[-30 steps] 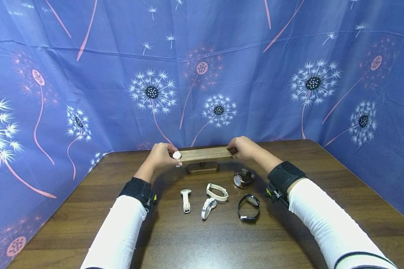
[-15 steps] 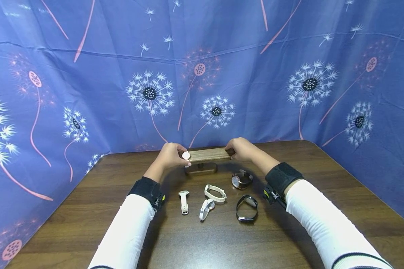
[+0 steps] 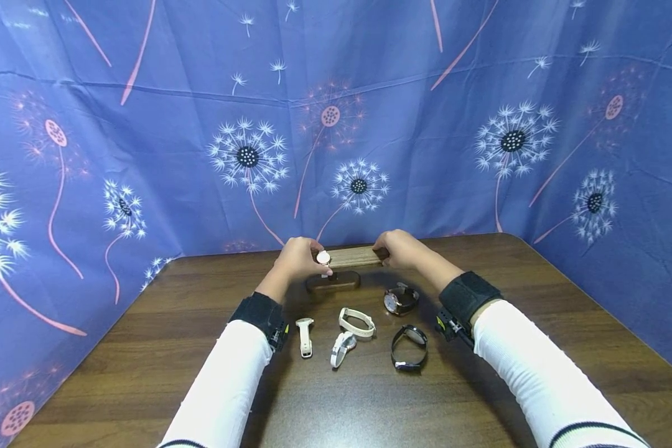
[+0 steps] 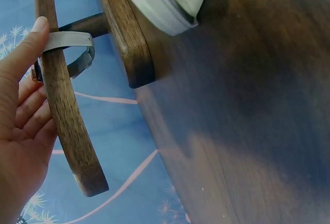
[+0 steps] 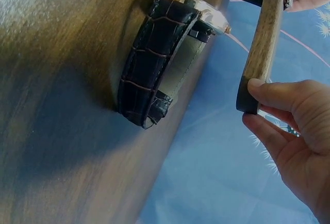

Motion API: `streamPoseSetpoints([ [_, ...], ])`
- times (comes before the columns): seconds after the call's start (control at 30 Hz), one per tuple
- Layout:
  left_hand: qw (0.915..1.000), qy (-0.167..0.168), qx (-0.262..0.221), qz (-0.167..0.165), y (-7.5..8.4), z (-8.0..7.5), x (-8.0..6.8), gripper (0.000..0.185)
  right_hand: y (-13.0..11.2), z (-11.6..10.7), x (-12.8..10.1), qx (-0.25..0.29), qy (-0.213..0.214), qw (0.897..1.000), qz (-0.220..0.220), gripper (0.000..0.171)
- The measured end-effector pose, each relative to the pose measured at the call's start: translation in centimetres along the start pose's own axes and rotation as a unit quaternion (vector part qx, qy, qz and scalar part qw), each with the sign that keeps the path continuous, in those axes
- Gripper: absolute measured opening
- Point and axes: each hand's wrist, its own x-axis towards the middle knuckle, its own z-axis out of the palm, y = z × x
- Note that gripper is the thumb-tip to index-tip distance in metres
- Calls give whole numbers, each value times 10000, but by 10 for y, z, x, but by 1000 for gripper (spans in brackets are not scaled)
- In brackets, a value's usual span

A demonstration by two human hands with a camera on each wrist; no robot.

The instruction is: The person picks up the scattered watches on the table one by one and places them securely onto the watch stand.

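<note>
A wooden watch stand has a flat crossbar (image 3: 351,256) on a post over an oval base (image 3: 333,282). My left hand (image 3: 299,259) holds a white-faced watch (image 3: 323,257) looped round the bar, just left of its middle. In the left wrist view its grey strap (image 4: 69,40) circles the bar (image 4: 66,121), with my thumb on it and my fingers (image 4: 26,115) behind. My right hand (image 3: 399,248) pinches the bar's right end (image 5: 260,48) between thumb and fingers (image 5: 278,97).
Several watches lie on the dark wooden table (image 3: 369,398) in front of the stand: a white strap (image 3: 304,328), a white watch (image 3: 341,347), a cream looped one (image 3: 357,322), a brown leather one (image 3: 400,300) and a black one (image 3: 409,346). Blue patterned cloth (image 3: 145,155) walls the table in.
My left hand has slid the white-faced watch rightwards along the bar, from its left end toward the middle. The right hand has kept its grip on the right end.
</note>
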Motion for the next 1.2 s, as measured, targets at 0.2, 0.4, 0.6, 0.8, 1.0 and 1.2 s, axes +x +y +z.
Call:
streamPoseSetpoints([
  [0.2, 10000, 42, 58, -13, 0, 1, 0, 43, 0, 1, 1, -3, 74, 10000, -50, 36],
  [0.4, 9997, 184, 142, -49, 2, 1, -2, 46, 1, 1, 2, -117, 186, 9997, -128, 35],
  [0.6, 9996, 232, 155, -72, 1, 3, -2, 47, 1, 3, 1, -95, 135, 9998, -79, 35],
  [0.8, 9995, 264, 199, 3, 0, 4, -4, 48, 0, 4, 0, -1, 64, 10000, -53, 36],
  [1.0, 9997, 135, -171, -113, 1, -5, -12, 57, 2, 2, -4, -26, 228, 9985, -502, 37],
  [1.2, 9960, 41, -889, -38, 5, -23, -20, 53, 2, -15, -22, 277, 829, 9936, -710, 32],
])
